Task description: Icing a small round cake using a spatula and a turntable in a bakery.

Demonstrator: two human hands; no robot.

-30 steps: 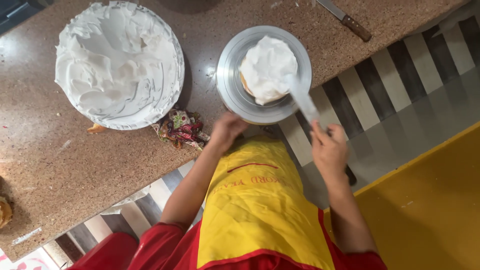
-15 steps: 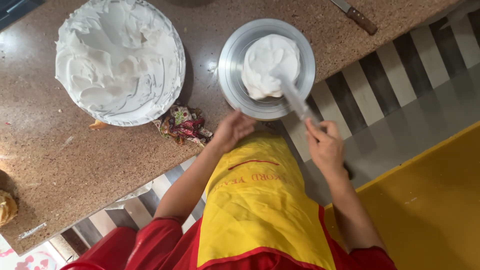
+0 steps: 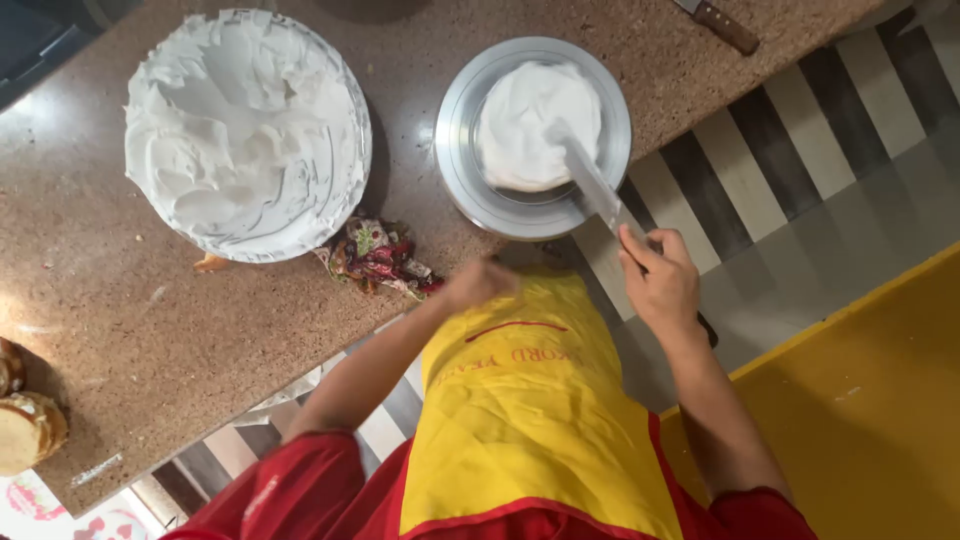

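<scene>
White whipped cream, soft and easily gouged, caps the small round cake (image 3: 537, 122) on the grey metal turntable (image 3: 470, 180), upper centre of frame; right hand (image 3: 662, 283) grips the long flat steel spatula (image 3: 590, 183) by its handle, the firm part to hold; left hand (image 3: 478, 284), blurred by the tabletop (image 3: 200, 320) edge, grip unclear.

A kitchen, likely a baking one: a speckled brown stone worktop (image 3: 200, 330) carries a big bowl of whipped cream (image 3: 245, 135) at ten o'clock, a metal cake turntable (image 3: 470, 190) at twelve, a knife (image 3: 722, 24) at one; striped floor tiles (image 3: 800, 130) beyond.
</scene>
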